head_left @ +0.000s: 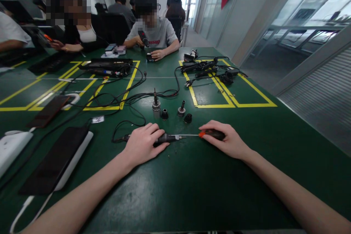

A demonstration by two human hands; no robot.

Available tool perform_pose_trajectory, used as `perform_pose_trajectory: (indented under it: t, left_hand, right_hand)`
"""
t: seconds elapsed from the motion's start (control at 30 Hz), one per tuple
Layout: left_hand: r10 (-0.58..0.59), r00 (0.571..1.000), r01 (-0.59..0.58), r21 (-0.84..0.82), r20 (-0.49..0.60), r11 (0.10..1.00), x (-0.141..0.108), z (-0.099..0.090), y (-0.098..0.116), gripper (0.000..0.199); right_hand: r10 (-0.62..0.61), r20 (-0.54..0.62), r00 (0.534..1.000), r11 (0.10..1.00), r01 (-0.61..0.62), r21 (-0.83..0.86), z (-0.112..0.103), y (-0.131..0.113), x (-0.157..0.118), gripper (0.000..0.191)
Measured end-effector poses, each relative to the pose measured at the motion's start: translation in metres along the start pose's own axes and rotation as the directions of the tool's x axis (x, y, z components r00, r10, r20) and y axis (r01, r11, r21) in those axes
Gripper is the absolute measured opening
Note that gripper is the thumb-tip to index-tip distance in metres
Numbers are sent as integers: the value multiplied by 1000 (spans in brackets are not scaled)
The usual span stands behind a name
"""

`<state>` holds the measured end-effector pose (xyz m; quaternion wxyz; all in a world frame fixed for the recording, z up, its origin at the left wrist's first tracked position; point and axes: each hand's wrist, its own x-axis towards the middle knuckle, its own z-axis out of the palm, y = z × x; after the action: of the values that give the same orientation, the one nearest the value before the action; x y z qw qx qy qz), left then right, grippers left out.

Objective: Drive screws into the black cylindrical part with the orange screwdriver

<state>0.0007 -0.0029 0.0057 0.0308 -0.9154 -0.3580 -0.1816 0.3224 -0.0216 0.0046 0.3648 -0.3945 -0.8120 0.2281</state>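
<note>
My left hand (145, 142) is wrapped over a black corded tool (166, 138) lying on the green table. The tool's metal end points right. My right hand (229, 139) grips the orange and black handle of a screwdriver (216, 134), whose thin shaft reaches left to the metal end of the tool. Whether the tip touches it is too small to tell. Just beyond, a metal part with an upright pin (156, 105) and a smaller metal part (181, 109) stand beside a black collar (164, 114) and another black collar (188, 118).
Black cables (164, 93) cross the table (192, 197). At the left lie a dark phone (59, 157), a reddish phone (49, 111) and a white power bank (13, 150). Coiled cords (203, 67) lie far right. A person in grey (164, 33) sits opposite, holding a dark tool.
</note>
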Motion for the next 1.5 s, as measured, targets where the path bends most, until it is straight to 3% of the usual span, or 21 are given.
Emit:
perform_pose_trajectory:
  t: [0.13, 0.43, 0.73, 1.13, 1.5]
  left_hand:
    - [36, 999, -36, 2, -21, 999, -1, 0, 2, 24]
    - [17, 999, -17, -18, -34, 1000, -1, 1, 6, 23]
    - [-2, 1000, 1, -47, -19, 999, -3, -1, 9, 23]
    - [-30, 999, 31, -62, 26, 998, -2, 0, 8, 24]
    - [-44, 997, 46, -44, 60, 998, 0, -1, 11, 26]
  right_hand:
    - [48, 10, 999, 999, -48, -20, 0, -2, -1, 20]
    - [-6, 33, 999, 999, 5, 47, -4, 0, -3, 15]
    - [56, 168, 984, 998, -53, -25, -6, -4, -6, 24]
    - [-42, 109, 993, 999, 46, -30, -4, -4, -4, 26]
    - [-11, 158, 987, 998, 19, -53, 1, -1, -8, 18]
